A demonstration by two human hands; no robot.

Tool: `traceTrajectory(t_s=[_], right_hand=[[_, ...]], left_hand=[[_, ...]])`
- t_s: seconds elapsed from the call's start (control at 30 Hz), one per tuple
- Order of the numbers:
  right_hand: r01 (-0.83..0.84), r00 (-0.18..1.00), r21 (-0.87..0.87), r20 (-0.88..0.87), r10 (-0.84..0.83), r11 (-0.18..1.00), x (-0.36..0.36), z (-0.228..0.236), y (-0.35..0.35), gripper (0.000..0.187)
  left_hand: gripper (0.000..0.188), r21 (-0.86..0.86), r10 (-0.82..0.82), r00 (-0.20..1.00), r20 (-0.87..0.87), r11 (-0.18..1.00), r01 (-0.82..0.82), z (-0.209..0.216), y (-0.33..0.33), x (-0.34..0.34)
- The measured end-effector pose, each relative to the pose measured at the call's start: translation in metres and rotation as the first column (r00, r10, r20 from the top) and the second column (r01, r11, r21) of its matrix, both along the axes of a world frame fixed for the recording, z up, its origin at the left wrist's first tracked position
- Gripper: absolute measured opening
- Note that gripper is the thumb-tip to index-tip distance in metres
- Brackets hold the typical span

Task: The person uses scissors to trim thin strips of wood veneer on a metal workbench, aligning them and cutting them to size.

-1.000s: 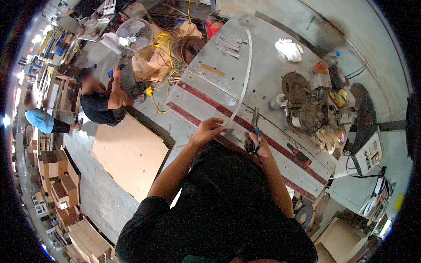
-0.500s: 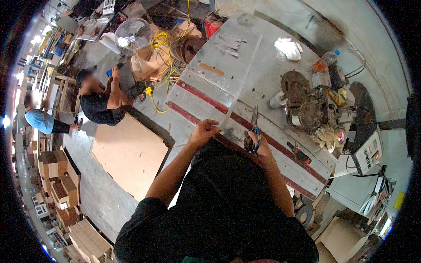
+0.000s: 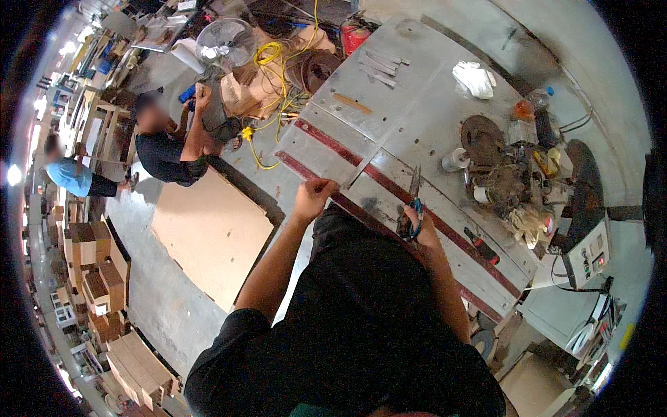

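Observation:
My right hand [image 3: 422,233] is closed around the blue-and-black handles of a pair of scissors [image 3: 415,184], whose blades point away from me over the grey worktable [image 3: 417,139]. To its left, my left hand [image 3: 314,199] hovers at the table's near edge, thumb and fingers pinched together. Anything between those fingertips is too small to make out. Two dark red strips [image 3: 389,182] run diagonally across the tabletop near both hands. A red-and-black hand tool [image 3: 481,246] lies on the table right of the scissors.
Thin pale strips [image 3: 381,67] and a brown flat stick [image 3: 351,103] lie on the far tabletop. White gloves [image 3: 474,79], a white bottle [image 3: 455,160] and a greasy machine [image 3: 504,177] stand right. At left, a person [image 3: 167,139] crouches beside a large brown board [image 3: 212,236].
The view has shifted slightly. My left hand has drawn a little toward the left, its fingers more tightly curled. The scissors stay in my right hand. The crouching person has raised a hand.

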State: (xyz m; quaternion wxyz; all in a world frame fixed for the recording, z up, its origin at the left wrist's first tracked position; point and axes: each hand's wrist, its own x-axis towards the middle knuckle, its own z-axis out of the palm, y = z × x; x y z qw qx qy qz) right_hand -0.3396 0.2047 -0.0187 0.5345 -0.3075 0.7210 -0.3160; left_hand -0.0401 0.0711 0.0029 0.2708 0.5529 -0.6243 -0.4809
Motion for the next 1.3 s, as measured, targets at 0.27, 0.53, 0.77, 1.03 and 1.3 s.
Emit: traceTrajectory(t_s=[0.27, 0.53, 0.77, 1.03, 1.3], right_hand=[[0.105, 0.977, -0.023, 0.189, -0.098, 0.994, 0.008, 0.012, -0.001, 0.043], [0.161, 0.961, -0.028, 0.232, -0.150, 0.987, 0.016, 0.031, -0.001, 0.043], [0.133, 0.965, -0.012, 0.231, -0.127, 0.991, 0.013, 0.026, 0.000, 0.045], [0.061, 0.991, -0.047, 0.126, -0.055, 0.997, 0.005, 0.000, 0.001, 0.044], [0.020, 0.996, -0.051, 0.088, -0.016, 0.998, -0.001, -0.023, 0.003, 0.039]], left_hand=[[0.044, -0.052, 0.039, 0.963, 0.268, 0.998, -0.026, -0.010, 0.010, -0.004], [0.065, 0.049, -0.083, 0.877, 0.473, 0.996, 0.068, 0.032, 0.013, -0.024], [0.059, 0.015, -0.048, 0.839, 0.542, 0.999, 0.048, 0.029, 0.015, -0.034], [0.042, -0.035, 0.007, 0.825, 0.566, 0.999, 0.016, 0.016, 0.018, -0.037], [0.045, 0.074, -0.017, 0.887, 0.462, 0.997, -0.020, 0.020, 0.019, -0.039]])
